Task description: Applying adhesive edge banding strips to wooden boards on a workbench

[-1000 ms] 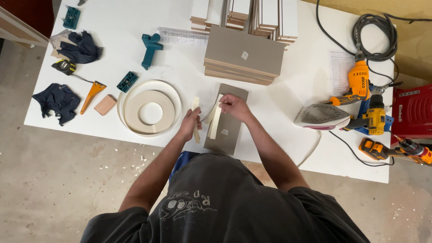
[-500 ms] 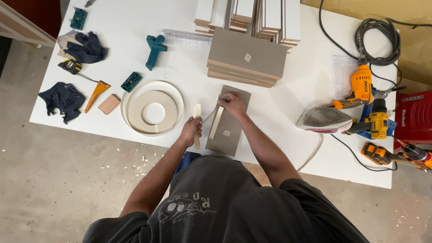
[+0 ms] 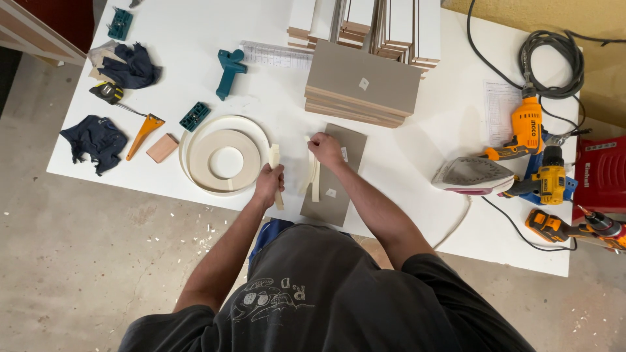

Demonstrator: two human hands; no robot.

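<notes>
The left hand (image 3: 268, 184) gripped one pale edging strip (image 3: 276, 171) beside one coil (image 3: 225, 160); the right hand (image 3: 325, 149) pinched a second strip (image 3: 313, 177) on one grey panel (image 3: 334, 175). Two drills (image 3: 536, 151), one iron (image 3: 471, 177) and two dark rags (image 3: 96, 138) lay on the white desk (image 3: 404, 163), above a dusty concrete floor (image 3: 91, 261).

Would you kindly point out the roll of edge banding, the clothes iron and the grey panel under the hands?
roll of edge banding (image 3: 203, 158), head view, flat coiled face.
clothes iron (image 3: 471, 176), head view, soleplate.
grey panel (image 3: 345, 146), head view, far bare end.
</notes>
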